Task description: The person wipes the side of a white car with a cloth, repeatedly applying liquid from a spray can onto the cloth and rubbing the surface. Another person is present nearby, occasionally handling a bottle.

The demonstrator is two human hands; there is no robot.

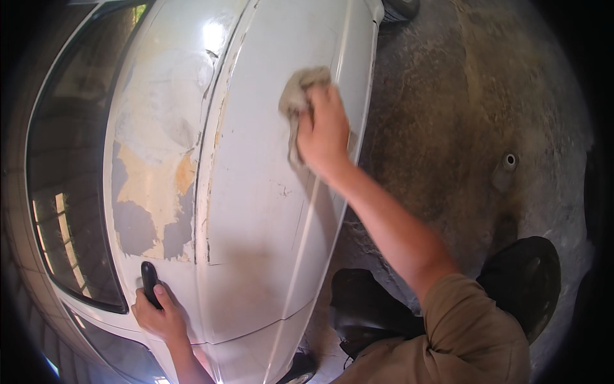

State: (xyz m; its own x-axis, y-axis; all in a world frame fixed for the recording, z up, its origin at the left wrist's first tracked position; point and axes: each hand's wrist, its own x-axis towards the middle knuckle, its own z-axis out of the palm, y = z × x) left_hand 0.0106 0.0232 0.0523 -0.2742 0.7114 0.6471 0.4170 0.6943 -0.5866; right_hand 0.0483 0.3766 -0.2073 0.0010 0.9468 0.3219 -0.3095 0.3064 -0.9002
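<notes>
A crumpled beige cloth [307, 89] is in my right hand [326, 125], pressed against the side panel of a white car [259, 158]; the hand is slightly blurred. At the lower left, my left hand [160, 312] grips a black elongated object [150, 283] by the car's body below the rear of a patch of stripped paint; its exact kind cannot be told. That patch [144, 206] shows grey and yellowish layers beside a dark window [72, 168]. Fine cracks mark the panel below the cloth.
Stained concrete floor [431, 120] lies right of the car, with a small container with a round opening [510, 161] on it. A tyre [400, 9] shows at the top and another at the bottom. My dark-clad legs [523, 283] are at the lower right.
</notes>
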